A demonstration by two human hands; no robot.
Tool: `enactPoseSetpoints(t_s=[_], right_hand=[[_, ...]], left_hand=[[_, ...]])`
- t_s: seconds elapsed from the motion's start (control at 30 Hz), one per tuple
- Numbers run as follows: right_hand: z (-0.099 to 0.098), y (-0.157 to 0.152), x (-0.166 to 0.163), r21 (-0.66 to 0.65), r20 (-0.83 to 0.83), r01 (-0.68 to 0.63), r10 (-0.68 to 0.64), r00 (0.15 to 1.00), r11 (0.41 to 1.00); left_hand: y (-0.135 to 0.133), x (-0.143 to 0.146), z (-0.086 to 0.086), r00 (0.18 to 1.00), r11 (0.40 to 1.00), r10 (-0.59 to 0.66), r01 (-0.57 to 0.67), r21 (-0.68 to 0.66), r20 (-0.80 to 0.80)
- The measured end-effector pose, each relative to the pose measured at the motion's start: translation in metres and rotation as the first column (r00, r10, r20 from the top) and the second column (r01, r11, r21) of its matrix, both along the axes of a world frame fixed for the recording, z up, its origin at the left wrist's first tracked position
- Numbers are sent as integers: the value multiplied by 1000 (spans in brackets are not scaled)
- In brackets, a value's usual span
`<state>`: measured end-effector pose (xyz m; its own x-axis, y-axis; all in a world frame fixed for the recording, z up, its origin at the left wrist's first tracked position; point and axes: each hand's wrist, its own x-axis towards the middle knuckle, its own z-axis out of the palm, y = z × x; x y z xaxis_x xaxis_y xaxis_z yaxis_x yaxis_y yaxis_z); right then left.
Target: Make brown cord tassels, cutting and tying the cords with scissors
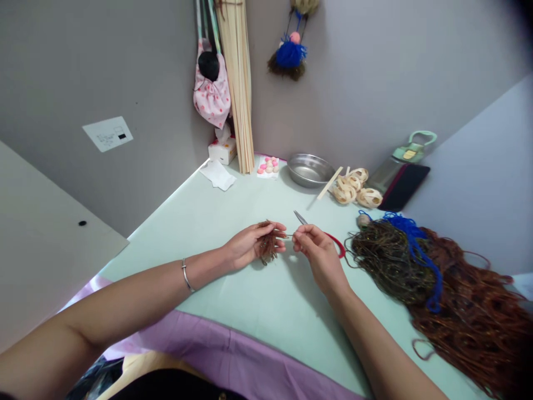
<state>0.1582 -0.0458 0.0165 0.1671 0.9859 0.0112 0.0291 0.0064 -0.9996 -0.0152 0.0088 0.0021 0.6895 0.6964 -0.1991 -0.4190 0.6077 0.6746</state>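
My left hand (254,244) is closed around a small bundle of brown cord (268,247) at the middle of the pale green table (258,311). A thin strand runs from the bundle to my right hand (318,250), which pinches its end. That same hand also holds red-handled scissors (335,241), their blades pointing up and left. A silver bangle (186,275) sits on my left wrist.
A big heap of brown, olive and blue cord (441,289) lies at the right. At the back stand a metal bowl (310,169), raffia coils (353,189), a wooden stick (330,183), a black phone (405,186), a bottle (400,161), bamboo strips (237,83), a tissue box (222,150).
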Motion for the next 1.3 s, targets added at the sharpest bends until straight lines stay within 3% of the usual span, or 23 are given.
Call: enactPoseSetpoints(t_s=[0.2,0.4,0.5,0.9,1.03,1.13,1.2,1.3], right_hand=[[3,-3,3,66,63,21,-25,998,998],[12,-10,-13,3,216,-194,189,958,981],[9,-9,-18,-25,223,-232,232,947,972],[11,-7,-9,53,185,-21,11,983,998],[11,-7,-5,22,112,30,-32,993,999],[9,-9,-10,-145,-95,-160,147,985,976],[7,-11,-15,-239,-214,-382,335,918,893],[6,-14,-19,-279,-117,-539,529,840,794]], left_hand=[[1,2,-2,993,997,66,-61,-49,97],[-2,3,2,990,995,102,-102,1,101],[-3,2,2,993,996,80,-84,43,88],[-2,-3,-1,998,983,5,6,183,-61],[0,-3,-4,997,982,74,-69,178,-22],[1,-3,-2,993,977,115,-115,182,15],[1,-4,0,991,973,133,-133,190,14],[8,-6,0,968,946,237,-212,247,-77]])
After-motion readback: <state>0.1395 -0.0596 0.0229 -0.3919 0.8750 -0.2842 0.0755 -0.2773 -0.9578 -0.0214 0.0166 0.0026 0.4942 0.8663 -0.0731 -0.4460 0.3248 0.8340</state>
